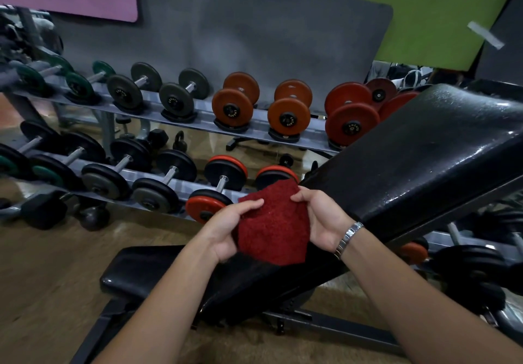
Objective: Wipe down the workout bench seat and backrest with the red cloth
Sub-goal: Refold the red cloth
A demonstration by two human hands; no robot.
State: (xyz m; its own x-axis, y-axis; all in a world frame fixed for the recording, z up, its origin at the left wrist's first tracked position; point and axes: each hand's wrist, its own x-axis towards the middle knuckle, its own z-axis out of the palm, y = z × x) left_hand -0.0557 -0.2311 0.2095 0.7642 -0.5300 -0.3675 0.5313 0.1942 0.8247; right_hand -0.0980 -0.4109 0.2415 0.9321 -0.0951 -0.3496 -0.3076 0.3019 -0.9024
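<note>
A dark red fluffy cloth [273, 226] is held up in the air between both hands, folded over into a rough pad. My left hand [230, 229] grips its left edge, thumb on top. My right hand [321, 218], with a metal watch on the wrist, grips its right edge. The cloth hangs just above the join between the black bench seat [158, 270] at the lower left and the inclined black backrest [424, 160], which rises to the upper right and looks shiny and wet.
A two-tier dumbbell rack [181, 117] with green, grey, orange and black dumbbells stands behind the bench. A kettlebell [93, 216] and more weights lie on the wooden floor at left. More dumbbells [475, 259] sit at the right, under the backrest.
</note>
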